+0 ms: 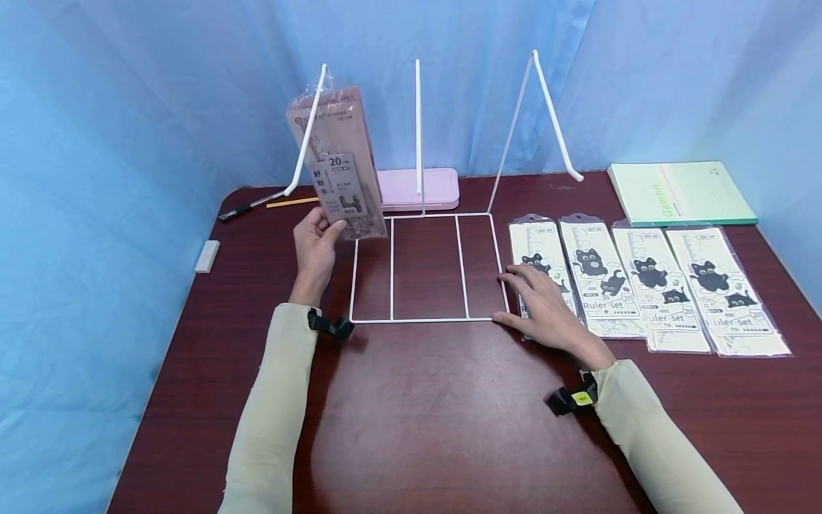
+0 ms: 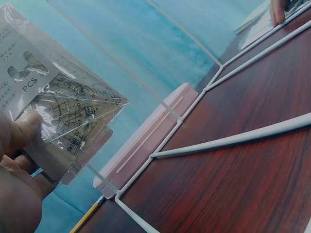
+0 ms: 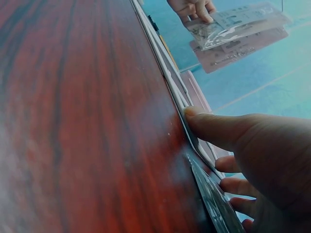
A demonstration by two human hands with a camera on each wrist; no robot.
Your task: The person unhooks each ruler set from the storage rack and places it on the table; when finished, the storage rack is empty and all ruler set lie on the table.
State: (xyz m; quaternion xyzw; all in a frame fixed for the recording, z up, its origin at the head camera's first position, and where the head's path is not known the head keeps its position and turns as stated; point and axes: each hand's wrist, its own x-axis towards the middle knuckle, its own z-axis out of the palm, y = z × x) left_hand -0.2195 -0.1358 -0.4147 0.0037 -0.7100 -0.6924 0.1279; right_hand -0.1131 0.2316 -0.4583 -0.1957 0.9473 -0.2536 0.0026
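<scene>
Left hand (image 1: 315,246) raised, grip pinching bagged ruler set (image 1: 342,171) marked "20" and "PCS", right hand (image 1: 544,305) spread, ungrasping, at white wire rack (image 1: 424,321), "Ruler-set" packs (image 1: 726,285), "Gambit" notepad (image 1: 683,193)

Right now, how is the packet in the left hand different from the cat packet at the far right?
The held packet is up in the air in the left hand, while the cat packet lies on the table.
The held packet shows a pinkish side with a grey label; the cat packet shows a white side with black cats.
Both have clear plastic.
</scene>
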